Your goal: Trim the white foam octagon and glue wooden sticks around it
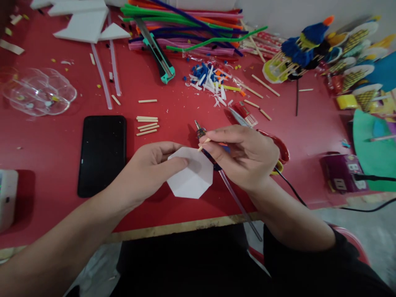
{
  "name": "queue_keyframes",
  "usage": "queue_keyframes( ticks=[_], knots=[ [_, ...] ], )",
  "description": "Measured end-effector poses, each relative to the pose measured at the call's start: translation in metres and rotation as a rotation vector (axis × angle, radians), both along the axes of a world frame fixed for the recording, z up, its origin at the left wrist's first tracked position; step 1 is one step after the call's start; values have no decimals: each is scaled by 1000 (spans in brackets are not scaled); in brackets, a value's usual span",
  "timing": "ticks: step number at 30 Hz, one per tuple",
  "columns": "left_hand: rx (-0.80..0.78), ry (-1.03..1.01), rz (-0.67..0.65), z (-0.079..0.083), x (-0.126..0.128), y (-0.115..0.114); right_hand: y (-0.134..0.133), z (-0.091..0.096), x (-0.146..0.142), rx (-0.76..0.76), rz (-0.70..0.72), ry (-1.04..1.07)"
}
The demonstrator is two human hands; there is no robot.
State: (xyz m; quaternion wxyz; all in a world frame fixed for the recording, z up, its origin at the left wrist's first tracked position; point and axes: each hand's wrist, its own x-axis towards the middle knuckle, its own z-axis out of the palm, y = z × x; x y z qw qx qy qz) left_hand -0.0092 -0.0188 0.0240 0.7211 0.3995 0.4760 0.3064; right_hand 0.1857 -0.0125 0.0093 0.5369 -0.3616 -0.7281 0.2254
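Between the thumb and fingers of my left hand point(157, 167) is a white octagonal foam board piece point(193, 179), held over the front of the red table. My right hand point(244, 154) pinches a short wooden stick point(204, 144), its lower end at the top right edge of the octagon; whether they touch I cannot tell. Behind my right fingers lies a glue gun point(200, 129), nozzle pointing away, with a clear glue stick point(238, 202) trailing toward the table's front edge. Several cut wooden sticks point(147, 126) lie in a small group beyond my left hand.
A black phone point(102, 156) lies left of my left hand. Farther back are a box cutter point(157, 53), pipe cleaners point(192, 29), coloured scraps point(210, 80) and white foam offcuts point(83, 20). A clear flower-shaped tray point(40, 93) stands left; a purple power adapter point(345, 173) sits right.
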Motion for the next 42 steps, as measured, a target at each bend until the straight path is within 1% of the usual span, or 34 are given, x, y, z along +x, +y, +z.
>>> queue_keyframes(
  ticks=[14,19,30,33,42],
  knots=[
    [27,-1,13,-1,0,1,0,2,2,48,-15,-75],
    [5,-11,25,1,0,-1,-1,3,2,67,-8,-90],
    [-3,7,18,2,-3,-1,1,5,1,153,-15,-132],
    [-9,18,9,1,-3,-2,0,6,1,161,-14,-134],
    [31,2,50,-1,-1,-1,-1,7,3,134,-23,-167]
  ],
)
